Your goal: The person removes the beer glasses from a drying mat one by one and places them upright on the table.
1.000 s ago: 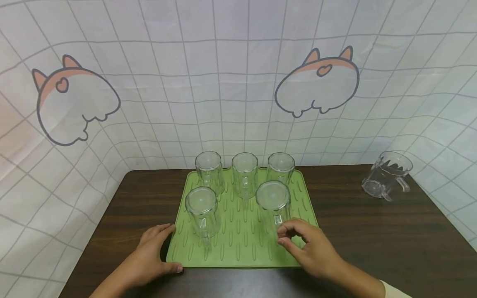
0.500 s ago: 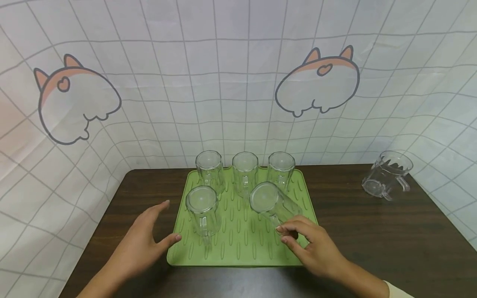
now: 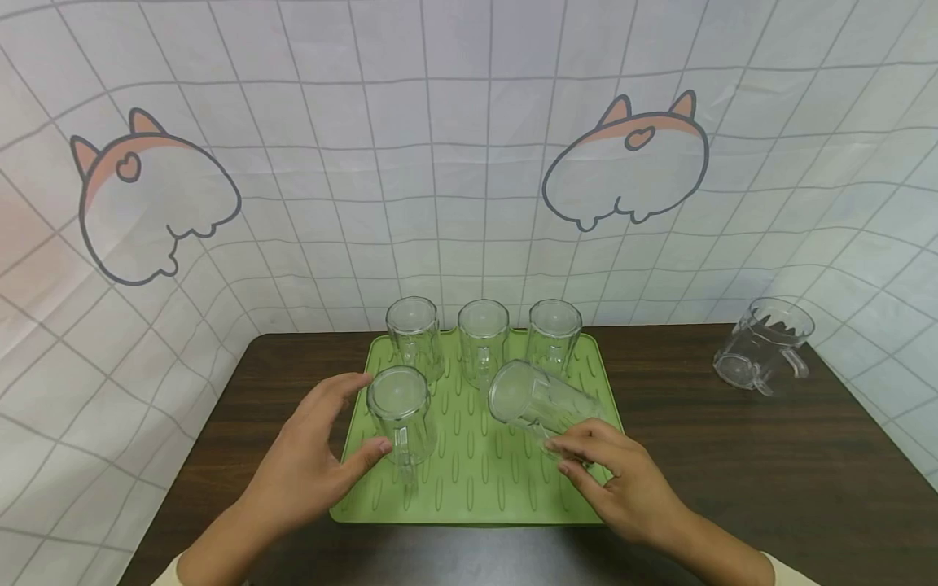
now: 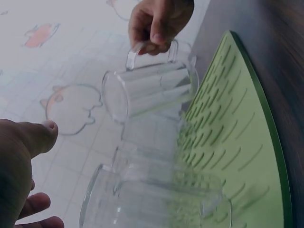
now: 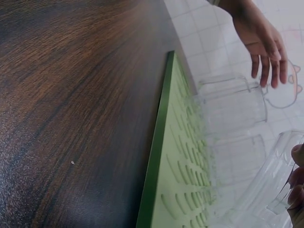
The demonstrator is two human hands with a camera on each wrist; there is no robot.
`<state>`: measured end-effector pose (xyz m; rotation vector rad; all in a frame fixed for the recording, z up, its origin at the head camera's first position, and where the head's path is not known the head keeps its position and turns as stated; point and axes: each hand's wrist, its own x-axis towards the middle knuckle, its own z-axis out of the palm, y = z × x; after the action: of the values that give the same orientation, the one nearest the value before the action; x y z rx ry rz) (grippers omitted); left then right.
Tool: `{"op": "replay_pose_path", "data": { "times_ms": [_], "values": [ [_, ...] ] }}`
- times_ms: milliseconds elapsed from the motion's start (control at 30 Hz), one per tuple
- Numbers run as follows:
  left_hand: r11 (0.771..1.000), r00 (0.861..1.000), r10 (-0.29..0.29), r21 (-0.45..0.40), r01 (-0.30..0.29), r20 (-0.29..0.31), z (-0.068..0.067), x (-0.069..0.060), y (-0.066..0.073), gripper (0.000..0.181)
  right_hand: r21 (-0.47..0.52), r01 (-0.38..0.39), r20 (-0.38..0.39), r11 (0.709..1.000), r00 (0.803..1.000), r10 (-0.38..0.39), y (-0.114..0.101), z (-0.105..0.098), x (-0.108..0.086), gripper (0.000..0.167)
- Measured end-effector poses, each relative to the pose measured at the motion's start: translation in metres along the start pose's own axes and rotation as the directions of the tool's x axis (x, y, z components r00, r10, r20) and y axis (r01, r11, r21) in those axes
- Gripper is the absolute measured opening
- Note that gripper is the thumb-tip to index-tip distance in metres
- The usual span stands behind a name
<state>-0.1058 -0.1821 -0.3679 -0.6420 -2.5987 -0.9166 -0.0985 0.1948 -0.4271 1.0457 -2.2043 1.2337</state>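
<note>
In the head view my right hand pinches the handle of a clear glass mug. That mug leans over, its round base toward the left and its mouth toward the right, above the green ridged mat. The left wrist view shows the same mug hanging by its handle below the fingers. My left hand spreads thumb and fingers at the left of another glass mug, which stands upside down on the mat. Whether the fingertips touch it, I cannot tell.
Along the mat's back edge stand three upside-down glass mugs, left, middle and right. A clear mug stands mouth up at the far right of the dark wooden table. A tile-patterned curtain hangs behind.
The right hand has tipped its mug from upright to leaning, base leftward. My left hand has left the mat's left edge and moved up and right toward the front-left mug.
</note>
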Motion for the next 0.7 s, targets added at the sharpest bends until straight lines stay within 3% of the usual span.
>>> {"op": "replay_pose_path", "data": {
  "times_ms": [133,267,367,567,700],
  "values": [
    [0.999,0.999,0.042,-0.004,-0.042,0.013,0.007,0.006,0.010,0.075,-0.016,-0.004,0.002,1.000,1.000,0.004,-0.002,-0.001,0.001,0.025],
    [0.992,0.992,0.126,-0.004,-0.126,0.016,0.016,0.013,0.019,0.074,-0.045,0.003,0.001,0.999,1.000,-0.003,-0.005,-0.003,0.003,0.044],
    [0.985,0.985,0.173,-0.005,-0.173,0.027,0.021,0.018,0.026,0.073,-0.059,-0.022,0.014,0.998,1.000,0.023,-0.006,-0.004,0.004,0.048],
    [0.987,0.983,0.158,-0.022,-0.157,0.091,0.031,0.027,0.039,0.072,-0.072,-0.022,0.014,0.997,1.000,0.023,-0.005,-0.004,0.003,0.047],
    [0.990,0.982,0.140,-0.020,-0.138,0.124,0.039,0.032,0.044,0.071,-0.076,0.044,-0.013,0.996,0.999,-0.045,-0.004,-0.003,0.004,0.046]
  ]
}}
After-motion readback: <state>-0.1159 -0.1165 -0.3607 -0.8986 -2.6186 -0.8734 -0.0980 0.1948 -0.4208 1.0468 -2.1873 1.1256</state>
